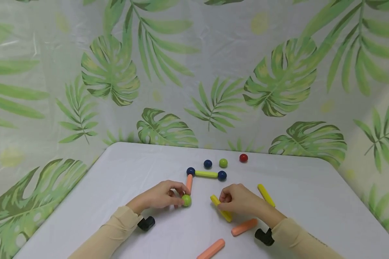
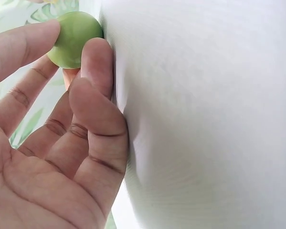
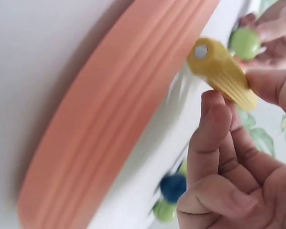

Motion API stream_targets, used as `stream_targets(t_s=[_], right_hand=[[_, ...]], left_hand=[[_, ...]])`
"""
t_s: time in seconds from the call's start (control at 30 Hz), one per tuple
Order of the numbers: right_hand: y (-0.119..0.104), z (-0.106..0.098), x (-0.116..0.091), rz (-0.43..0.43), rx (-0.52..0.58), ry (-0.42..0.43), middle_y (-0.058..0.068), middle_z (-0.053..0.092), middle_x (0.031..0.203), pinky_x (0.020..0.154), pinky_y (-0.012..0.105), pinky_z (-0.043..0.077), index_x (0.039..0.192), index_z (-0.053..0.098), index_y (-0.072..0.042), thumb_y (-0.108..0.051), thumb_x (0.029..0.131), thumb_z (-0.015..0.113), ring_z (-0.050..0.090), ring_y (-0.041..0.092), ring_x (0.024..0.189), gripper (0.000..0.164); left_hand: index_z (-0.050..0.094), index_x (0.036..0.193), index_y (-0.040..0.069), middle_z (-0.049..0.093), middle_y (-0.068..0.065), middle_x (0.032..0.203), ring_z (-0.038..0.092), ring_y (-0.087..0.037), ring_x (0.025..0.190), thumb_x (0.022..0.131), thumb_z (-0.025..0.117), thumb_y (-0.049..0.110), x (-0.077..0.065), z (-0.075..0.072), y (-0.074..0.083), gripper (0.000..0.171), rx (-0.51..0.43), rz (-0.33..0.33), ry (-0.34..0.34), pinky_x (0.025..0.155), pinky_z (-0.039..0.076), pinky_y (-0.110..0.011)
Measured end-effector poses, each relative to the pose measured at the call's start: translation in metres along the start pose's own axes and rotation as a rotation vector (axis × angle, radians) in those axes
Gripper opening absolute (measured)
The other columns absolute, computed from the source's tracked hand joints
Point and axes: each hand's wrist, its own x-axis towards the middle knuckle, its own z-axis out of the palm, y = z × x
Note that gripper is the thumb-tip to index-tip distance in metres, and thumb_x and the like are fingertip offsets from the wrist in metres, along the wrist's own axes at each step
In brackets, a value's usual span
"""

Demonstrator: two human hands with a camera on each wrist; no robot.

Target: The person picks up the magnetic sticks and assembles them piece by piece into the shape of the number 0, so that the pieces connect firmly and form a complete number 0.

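Note:
My left hand (image 1: 163, 194) pinches a green ball (image 1: 186, 200) between thumb and fingertips; its grip on the ball (image 2: 76, 38) shows closely in the left wrist view. From that ball an orange stick (image 1: 189, 182) leads back to a dark blue ball (image 1: 190, 171). A yellow-green stick (image 1: 206, 174) links this to another blue ball (image 1: 222, 175) on the right. My right hand (image 1: 241, 201) pinches a yellow stick (image 1: 226, 216), slanted beside the green ball and apart from it. In the right wrist view, the yellow stick (image 3: 224, 71) has a silvery round spot on its end.
Behind lie a loose blue ball (image 1: 208, 164), a green ball (image 1: 223, 163) and a red ball (image 1: 243, 158). Another yellow stick (image 1: 266, 195) lies beyond my right wrist. Two orange sticks, one nearer my right hand (image 1: 244, 227) and one at the front (image 1: 211, 249), rest on the white table (image 1: 133, 165).

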Motion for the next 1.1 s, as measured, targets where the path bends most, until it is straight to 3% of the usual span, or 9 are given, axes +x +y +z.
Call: stream_targets(t_s=[0.23,0.47,0.9,1.1], right_hand=[[-0.022,0.016,0.000,0.145,0.189,-0.063,-0.001,0.072,0.073,0.069,0.024,0.051,0.090,0.073,-0.010,-0.026,0.093,0.081,0.067,0.012,0.070,0.018],[-0.039,0.030,0.001,0.211,0.355,-0.165,0.002,0.078,0.073,0.054,0.022,0.031,0.088,0.076,-0.010,-0.031,0.096,0.077,0.066,0.007,0.064,0.023],[-0.054,0.055,0.015,0.253,0.520,-0.248,0.004,0.081,0.079,0.061,0.015,0.054,0.096,0.081,-0.007,-0.031,0.098,0.077,0.070,0.004,0.064,0.024],[-0.058,0.060,0.022,0.288,0.582,-0.291,0.004,0.081,0.080,0.061,0.014,0.056,0.097,0.080,-0.005,-0.029,0.100,0.076,0.073,0.005,0.065,0.025]], left_hand=[[0.075,0.123,0.014,0.071,-0.006,0.109,0.066,-0.016,0.073,0.100,0.076,0.014,0.002,-0.003,0.001,0.024,-0.021,-0.006,-0.010,0.062,0.048,-0.026],[0.075,0.125,0.014,0.071,-0.004,0.109,0.066,-0.015,0.074,0.101,0.074,0.015,0.002,-0.005,0.002,0.024,-0.009,-0.013,-0.017,0.064,0.047,-0.026],[0.075,0.124,0.014,0.072,-0.004,0.108,0.067,-0.016,0.077,0.102,0.073,0.014,0.003,-0.005,0.000,0.022,-0.015,0.000,-0.025,0.063,0.049,-0.026],[0.075,0.123,0.013,0.072,-0.004,0.106,0.069,-0.016,0.078,0.102,0.072,0.013,0.002,-0.005,0.001,0.021,-0.015,0.007,-0.021,0.061,0.050,-0.026]])
